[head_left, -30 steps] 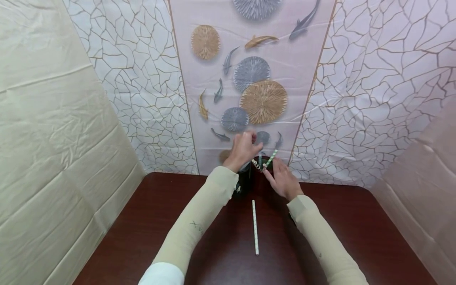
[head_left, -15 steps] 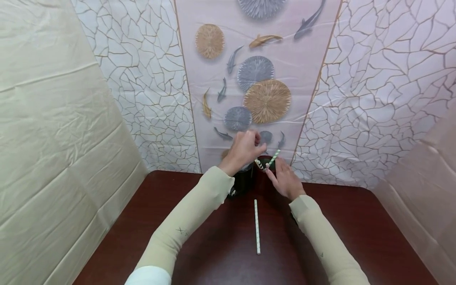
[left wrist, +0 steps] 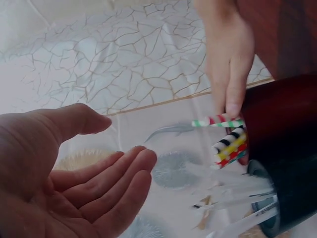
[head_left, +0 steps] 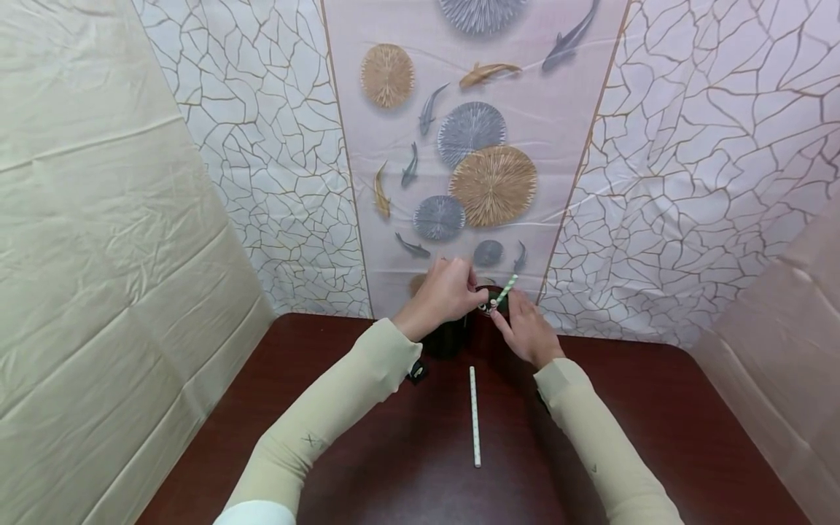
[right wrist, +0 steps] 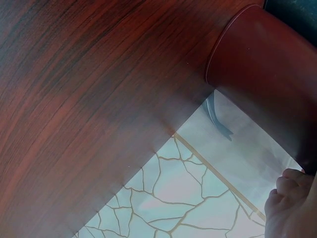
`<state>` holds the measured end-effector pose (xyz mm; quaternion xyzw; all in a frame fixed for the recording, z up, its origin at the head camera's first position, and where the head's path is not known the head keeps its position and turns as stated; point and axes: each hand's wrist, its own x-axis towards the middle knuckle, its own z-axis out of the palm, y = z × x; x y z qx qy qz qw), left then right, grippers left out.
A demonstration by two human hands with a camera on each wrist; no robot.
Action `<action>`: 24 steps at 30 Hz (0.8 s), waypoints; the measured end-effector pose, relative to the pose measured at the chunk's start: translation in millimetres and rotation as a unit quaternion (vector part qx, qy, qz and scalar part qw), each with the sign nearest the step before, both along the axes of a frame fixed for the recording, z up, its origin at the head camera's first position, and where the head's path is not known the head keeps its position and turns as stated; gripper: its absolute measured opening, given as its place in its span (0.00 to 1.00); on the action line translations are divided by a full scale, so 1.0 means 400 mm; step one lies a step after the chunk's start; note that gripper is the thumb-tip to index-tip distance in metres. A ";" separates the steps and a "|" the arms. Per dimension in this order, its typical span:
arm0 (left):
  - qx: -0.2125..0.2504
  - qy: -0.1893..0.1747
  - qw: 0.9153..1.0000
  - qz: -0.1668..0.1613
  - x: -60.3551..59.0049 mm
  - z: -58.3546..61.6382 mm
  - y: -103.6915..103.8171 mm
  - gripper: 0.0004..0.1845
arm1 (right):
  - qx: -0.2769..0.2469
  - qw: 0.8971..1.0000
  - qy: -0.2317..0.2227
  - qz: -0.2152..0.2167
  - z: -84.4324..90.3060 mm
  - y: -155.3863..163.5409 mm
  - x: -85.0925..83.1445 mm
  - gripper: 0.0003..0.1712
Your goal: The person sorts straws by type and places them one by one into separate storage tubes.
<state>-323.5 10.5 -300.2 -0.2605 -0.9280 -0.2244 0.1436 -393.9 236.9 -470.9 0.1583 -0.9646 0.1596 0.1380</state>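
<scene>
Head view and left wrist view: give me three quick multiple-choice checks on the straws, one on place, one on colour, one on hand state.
1. Where does the loose straw lie?
A. On the table, nearer the person than the cups
B. Inside the black cup
C. On the wall sheet

2. What colours stripe the straw under the right hand's fingertips?
A. Blue and black
B. Green, red and white
C. Plain yellow

3. How is the left hand?
A. Clenched round a straw
B. Open, palm showing, holding nothing
C. Flat on the table

Answers:
1 A: the head view shows it flat on the dark wood, in front of the dark red cup and the black cup.
2 B: the left wrist view shows green, red and white bands.
3 B: the left wrist view shows relaxed fingers with nothing between them.
</scene>
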 end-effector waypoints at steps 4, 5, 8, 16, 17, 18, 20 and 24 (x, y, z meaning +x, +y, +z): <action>-0.015 -0.048 0.999 -0.005 0.006 -0.032 -0.001 0.29 | 0.002 1.000 -0.007 -0.008 0.003 0.001 0.001 0.49; -0.021 -0.059 0.998 -0.009 0.006 -0.043 -0.001 0.31 | 0.002 1.000 -0.007 -0.009 0.003 0.000 0.001 0.48; -0.032 -0.080 0.996 -0.008 0.005 -0.082 0.000 0.34 | 0.002 1.000 -0.008 -0.013 0.002 -0.001 0.001 0.49; -0.051 -0.134 0.990 0.010 0.007 -0.191 0.008 0.34 | 0.007 0.999 -0.029 -0.024 0.001 -0.004 -0.001 0.53; -0.050 -0.138 0.989 0.012 0.008 -0.203 0.009 0.34 | 0.006 0.999 -0.030 -0.024 0.001 -0.004 0.000 0.53; -0.045 -0.145 0.988 0.016 0.009 -0.216 0.010 0.34 | 0.006 0.999 -0.030 -0.024 0.001 -0.003 0.000 0.52; -0.042 -0.155 0.987 0.021 0.009 -0.240 0.012 0.32 | 0.005 0.999 -0.027 -0.022 0.001 -0.003 0.001 0.52; -0.028 -0.179 0.983 0.030 0.010 -0.285 0.016 0.28 | 0.003 1.000 -0.020 -0.018 0.002 -0.003 0.002 0.50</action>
